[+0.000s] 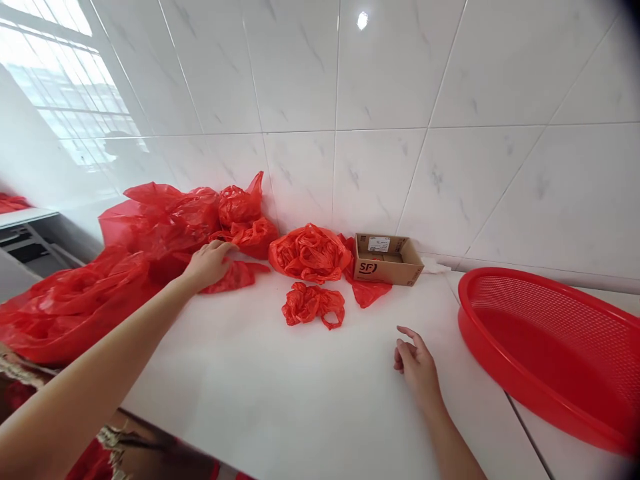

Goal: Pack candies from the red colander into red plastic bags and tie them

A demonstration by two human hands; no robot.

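On the left of the white tabletop (310, 393), my left hand (210, 264) reaches into a heap of crumpled red plastic bags (165, 220). Its fingers bend down onto a red plastic bag (235, 276), and the fingertips are partly hidden. My right hand (416, 365) hovers over the right side of the table, index finger loosely out and apart from the thumb, the other fingers curled, with nothing in it. Between the hands lie a round bundle of red bags (310, 253) and a smaller crumpled red bag (310, 303).
A small open cardboard box (387, 270) stands against the tiled wall (380, 80), on a piece of red plastic (369, 293). A large red plastic basket (540, 373) occupies the right side. Below the table's front left edge are cardboard and more red plastic (93, 460).
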